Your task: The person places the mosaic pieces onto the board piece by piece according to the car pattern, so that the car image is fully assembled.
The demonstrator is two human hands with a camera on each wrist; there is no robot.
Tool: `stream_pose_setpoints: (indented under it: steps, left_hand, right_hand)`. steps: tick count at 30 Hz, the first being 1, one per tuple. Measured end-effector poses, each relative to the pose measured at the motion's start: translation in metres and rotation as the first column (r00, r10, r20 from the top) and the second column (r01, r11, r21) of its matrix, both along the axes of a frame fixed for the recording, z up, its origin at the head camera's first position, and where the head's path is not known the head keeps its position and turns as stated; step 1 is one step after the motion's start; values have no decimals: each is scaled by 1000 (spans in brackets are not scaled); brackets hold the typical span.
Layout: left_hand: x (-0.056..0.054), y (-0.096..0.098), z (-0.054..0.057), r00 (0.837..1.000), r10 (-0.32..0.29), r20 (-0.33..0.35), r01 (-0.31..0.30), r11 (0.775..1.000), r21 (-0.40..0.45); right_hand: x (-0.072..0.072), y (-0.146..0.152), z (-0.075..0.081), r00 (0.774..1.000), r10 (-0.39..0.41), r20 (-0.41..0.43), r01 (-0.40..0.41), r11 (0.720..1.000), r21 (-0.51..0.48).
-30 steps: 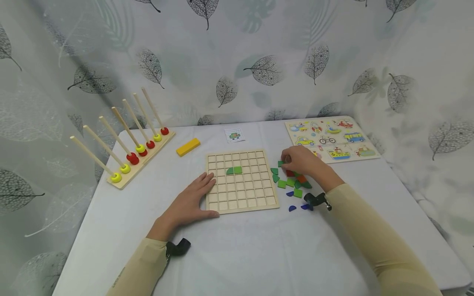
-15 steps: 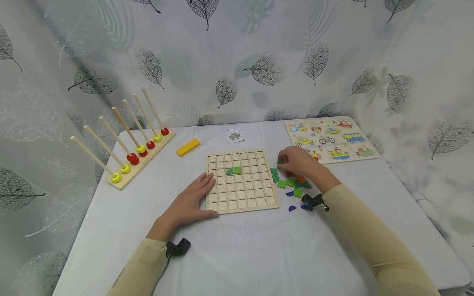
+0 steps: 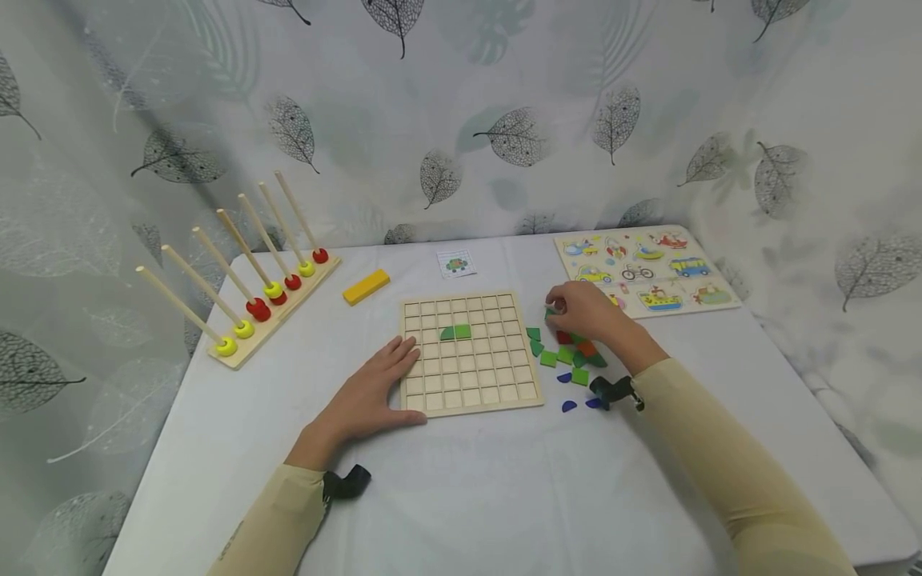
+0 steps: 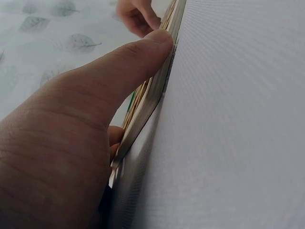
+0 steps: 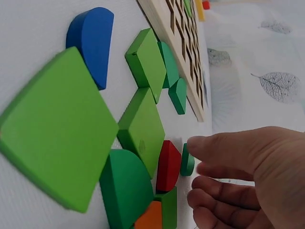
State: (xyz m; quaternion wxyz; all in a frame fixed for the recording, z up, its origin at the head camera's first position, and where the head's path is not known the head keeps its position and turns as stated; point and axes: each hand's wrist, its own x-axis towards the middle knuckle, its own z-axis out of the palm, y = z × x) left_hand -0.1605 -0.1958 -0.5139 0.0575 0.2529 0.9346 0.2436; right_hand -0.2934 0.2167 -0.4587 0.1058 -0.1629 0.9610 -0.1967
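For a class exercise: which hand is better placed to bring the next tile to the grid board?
Probably the right hand, at the loose tiles; the left hand touches the left edge of the wooden grid board.

Play area with picture puzzle (image 3: 657,276)

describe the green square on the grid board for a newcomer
Find the wooden grid board by the left hand. Toward its far side sits the square, just right of a darker green piece. The square is lighter and straight-sided; that neighbour has a curved edge.
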Motion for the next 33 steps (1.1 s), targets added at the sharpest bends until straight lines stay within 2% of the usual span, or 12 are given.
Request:
stream_pose_setpoints:
  steps: [10,18,33]
  left_hand:
    - [-2,0,2,1000,0,3,-1,1000,5]
    - [-1,-1,-1,1000,1,-5,-1,1000,-10]
    - [1,0,2,1000,-10,7,10,1000,9]
  right_hand:
    - [-1,1,-2,1000,-2,-2,2,1000,-5]
    - [-2,0,-3,1000,7,18,-7,1000,0]
    - [2,-3,-4,999,-28,34,28,1000,9]
